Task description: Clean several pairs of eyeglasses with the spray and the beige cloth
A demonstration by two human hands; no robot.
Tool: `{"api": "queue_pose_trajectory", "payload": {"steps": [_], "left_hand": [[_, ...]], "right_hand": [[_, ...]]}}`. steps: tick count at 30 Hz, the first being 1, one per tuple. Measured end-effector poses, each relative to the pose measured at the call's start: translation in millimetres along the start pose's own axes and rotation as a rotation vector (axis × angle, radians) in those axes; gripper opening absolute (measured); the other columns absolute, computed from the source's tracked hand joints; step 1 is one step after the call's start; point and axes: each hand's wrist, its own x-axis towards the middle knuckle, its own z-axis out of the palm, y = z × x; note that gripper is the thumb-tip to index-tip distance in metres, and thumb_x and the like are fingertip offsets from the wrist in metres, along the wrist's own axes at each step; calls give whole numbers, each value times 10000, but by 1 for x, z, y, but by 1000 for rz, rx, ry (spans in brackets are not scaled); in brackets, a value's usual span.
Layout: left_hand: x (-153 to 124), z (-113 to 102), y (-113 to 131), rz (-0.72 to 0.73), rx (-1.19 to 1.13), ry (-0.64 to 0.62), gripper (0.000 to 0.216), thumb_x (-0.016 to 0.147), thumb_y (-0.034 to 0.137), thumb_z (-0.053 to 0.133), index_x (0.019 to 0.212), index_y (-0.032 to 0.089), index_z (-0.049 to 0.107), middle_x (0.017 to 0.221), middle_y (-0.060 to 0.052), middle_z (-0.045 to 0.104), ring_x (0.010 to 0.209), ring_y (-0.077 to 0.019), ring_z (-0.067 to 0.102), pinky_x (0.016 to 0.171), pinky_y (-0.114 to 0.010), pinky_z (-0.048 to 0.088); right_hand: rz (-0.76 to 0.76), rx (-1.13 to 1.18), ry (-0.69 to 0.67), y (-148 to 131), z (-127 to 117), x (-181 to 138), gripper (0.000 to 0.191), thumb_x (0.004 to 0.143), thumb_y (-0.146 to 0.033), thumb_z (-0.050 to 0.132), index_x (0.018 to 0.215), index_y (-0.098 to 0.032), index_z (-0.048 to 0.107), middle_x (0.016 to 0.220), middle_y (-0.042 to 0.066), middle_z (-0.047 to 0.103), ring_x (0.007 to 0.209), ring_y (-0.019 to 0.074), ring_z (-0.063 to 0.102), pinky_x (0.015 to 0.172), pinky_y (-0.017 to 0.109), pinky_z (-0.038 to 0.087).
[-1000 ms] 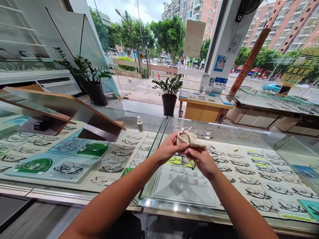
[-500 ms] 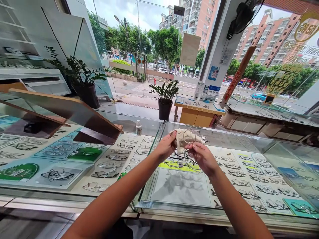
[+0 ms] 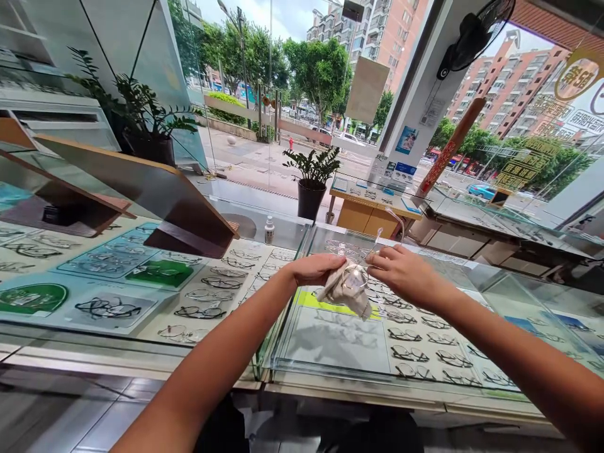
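Seemingly mid-wipe: my left hand (image 3: 319, 267) holds cloth (image 3: 348, 298), right hand (image 3: 400, 270) grips glasses (image 3: 357, 272) against it; next rub wants light pressure.

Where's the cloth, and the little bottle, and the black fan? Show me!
Cloth (image 3: 348, 298): head view, on its crumpled middle.
Bottle (image 3: 269, 232): head view, on the middle of its body.
Fan (image 3: 472, 35): head view, on its dark middle part.

Bare left hand (image 3: 317, 267) and right hand (image 3: 399, 272), slender uncovered forearms (image 3: 236, 330), black clothing (image 3: 223, 429) below.
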Motion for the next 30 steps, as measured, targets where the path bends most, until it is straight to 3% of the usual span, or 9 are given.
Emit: {"api": "queue_pose_trajectory", "payload": {"steps": [5, 11, 14, 17, 20, 22, 24, 27, 30], "left_hand": [[-5, 3, 2, -61, 58, -119, 434, 859, 544, 829, 940, 119, 797, 875, -119, 787, 752, -183, 725, 699, -281, 573], [-4, 14, 3, -109, 151, -150, 379, 764, 486, 913, 824, 148, 752, 781, -66, 717, 677, -162, 643, 629, -274, 524], [0, 19, 0, -65, 139, -82, 400, 717, 437, 951, 811, 123, 721, 747, -42, 673, 653, -138, 608, 630, -257, 492], [5, 24, -2, 44, 100, 22, 425, 715, 433, 955, 823, 117, 691, 727, -18, 637, 638, -115, 574, 621, -234, 453], [9, 27, -3, 149, 66, 101, 451, 720, 453, 951, 883, 116, 698, 776, -34, 667, 670, -122, 593, 638, -231, 452], [12, 27, -4, 177, 53, 134, 469, 727, 454, 947, 946, 110, 714, 841, -59, 702, 719, -138, 630, 678, -238, 474], [13, 27, -7, 175, 52, 150, 477, 731, 438, 946, 991, 110, 716, 874, -66, 715, 749, -146, 651, 712, -245, 487], [14, 24, -11, 146, 78, 156, 473, 715, 410, 956, 987, 116, 703, 846, -42, 702, 721, -132, 637, 699, -237, 473], [15, 22, -12, 100, 142, 164, 471, 689, 397, 966, 961, 118, 701, 829, -31, 697, 700, -124, 619, 680, -234, 462]], "right_hand": [[-104, -54, -12, -13, -3, 10, 187, 986, -74, 628, 958, -230, 727, 1062, 58, 740, 942, 245, 584, 808, 388, 379], [-138, -30, -15, -14, 2, 19, 175, 980, -99, 643, 914, -233, 733, 975, 57, 732, 918, 251, 563, 791, 393, 378], [-93, 57, 28, -9, 3, 22, 204, 966, -74, 638, 937, -237, 756, 1036, 68, 753, 966, 267, 575, 828, 404, 397], [-41, 72, 105, -6, 3, 21, 298, 991, -61, 551, 1033, -248, 779, 1243, 82, 752, 1045, 285, 587, 889, 438, 425], [197, 97, 298, -7, 10, 17, 290, 1040, -145, 510, 1108, -225, 780, 1249, 113, 751, 1045, 286, 594, 913, 454, 427], [505, 247, 482, -10, 24, 15, 249, 1045, -248, 546, 1073, -194, 787, 1079, 132, 763, 958, 278, 597, 877, 445, 429], [756, 596, 592, -13, 45, 17, 263, 1013, -380, 613, 980, -191, 792, 954, 107, 751, 829, 238, 586, 797, 404, 439], [900, 1297, 612, -18, 81, 26, 390, 865, -580, 752, 890, -194, 806, 829, 58, 740, 723, 200, 565, 702, 352, 425], [947, 1650, 623, -21, 110, 35, 427, 709, -595, 884, 841, -195, 815, 767, 28, 725, 699, 177, 544, 689, 329, 407]]}}
